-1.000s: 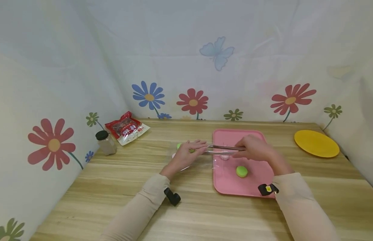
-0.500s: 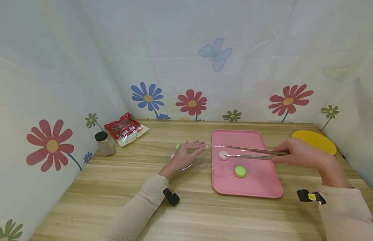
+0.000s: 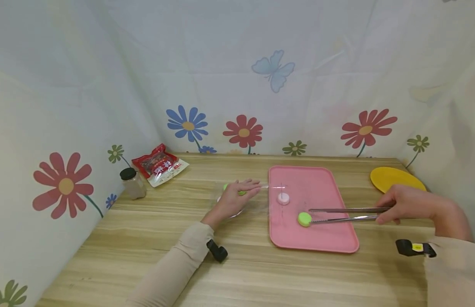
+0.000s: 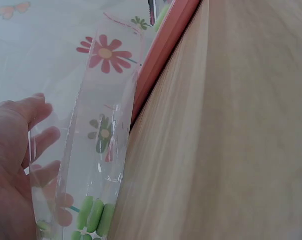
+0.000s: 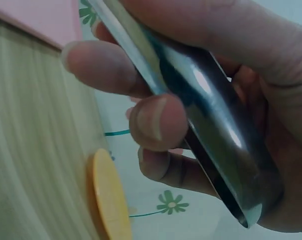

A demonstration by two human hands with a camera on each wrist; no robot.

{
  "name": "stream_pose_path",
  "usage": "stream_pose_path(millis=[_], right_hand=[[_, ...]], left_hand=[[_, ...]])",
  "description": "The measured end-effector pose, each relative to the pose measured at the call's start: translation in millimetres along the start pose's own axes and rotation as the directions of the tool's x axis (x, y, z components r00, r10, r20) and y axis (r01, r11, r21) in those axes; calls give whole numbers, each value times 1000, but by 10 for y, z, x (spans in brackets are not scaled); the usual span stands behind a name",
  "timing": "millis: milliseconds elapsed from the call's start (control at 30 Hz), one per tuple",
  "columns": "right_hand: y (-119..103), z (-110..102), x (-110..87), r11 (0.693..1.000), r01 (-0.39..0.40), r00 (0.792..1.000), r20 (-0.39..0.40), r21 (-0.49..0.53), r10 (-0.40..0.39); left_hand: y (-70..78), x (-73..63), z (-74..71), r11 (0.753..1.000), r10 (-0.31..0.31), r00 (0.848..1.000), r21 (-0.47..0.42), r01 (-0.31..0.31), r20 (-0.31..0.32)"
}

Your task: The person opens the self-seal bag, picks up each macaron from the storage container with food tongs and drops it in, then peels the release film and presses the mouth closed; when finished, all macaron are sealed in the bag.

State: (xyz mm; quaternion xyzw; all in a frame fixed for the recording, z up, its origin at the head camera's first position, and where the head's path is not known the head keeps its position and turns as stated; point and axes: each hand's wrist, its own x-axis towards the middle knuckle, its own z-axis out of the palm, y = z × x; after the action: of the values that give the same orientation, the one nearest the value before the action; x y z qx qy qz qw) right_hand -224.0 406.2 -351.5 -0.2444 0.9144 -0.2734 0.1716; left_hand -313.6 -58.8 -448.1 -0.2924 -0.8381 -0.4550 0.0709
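My right hand [image 3: 408,205] grips metal tongs [image 3: 350,218], whose arms stand apart over the pink tray [image 3: 333,238]. The lower tip is at the right edge of a green macaron [image 3: 304,219]; whether it touches cannot be told. A pale pink macaron [image 3: 283,198] lies farther back, under a clear plastic bag's mouth. My left hand [image 3: 230,200] rests at the bag, fingers fairly straight. In the left wrist view, fingers show against the clear bag [image 4: 95,140], with several green macarons [image 4: 94,215] inside. The right wrist view shows fingers around the tongs' shiny end [image 5: 216,120].
A yellow plate [image 3: 394,178] lies at the back right. At the back left, a red snack packet [image 3: 160,165] lies next to a dark-lidded jar [image 3: 132,184]. Flowered white cloth [image 3: 206,76] stands behind the wooden table [image 3: 260,273].
My right hand has drawn the tongs back to the right, out from over the bag, then brought their tips nearer to the green macaron. My left hand has stayed at the bag.
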Motion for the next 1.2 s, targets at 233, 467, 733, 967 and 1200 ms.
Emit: stream_pose_path(millis=[233, 467, 733, 967, 1200], right_hand=[[92, 84, 118, 998, -35, 999, 12, 47, 34], [194, 114, 163, 996, 32, 999, 19, 89, -34], [303, 178, 220, 993, 46, 999, -6, 113, -46], [325, 215, 248, 989, 53, 999, -16, 140, -51], [317, 228, 250, 990, 14, 1000, -26, 139, -11]], left_hand=[[-7, -2, 3, 1000, -2, 1000, 8, 2, 12], [-8, 11, -6, 1000, -12, 1000, -11, 12, 12], [-19, 1, -13, 1000, -20, 1000, 7, 20, 16], [-23, 4, -10, 1000, -1, 1000, -1, 1, 10], [-25, 10, -12, 1000, 0, 1000, -9, 0, 8]])
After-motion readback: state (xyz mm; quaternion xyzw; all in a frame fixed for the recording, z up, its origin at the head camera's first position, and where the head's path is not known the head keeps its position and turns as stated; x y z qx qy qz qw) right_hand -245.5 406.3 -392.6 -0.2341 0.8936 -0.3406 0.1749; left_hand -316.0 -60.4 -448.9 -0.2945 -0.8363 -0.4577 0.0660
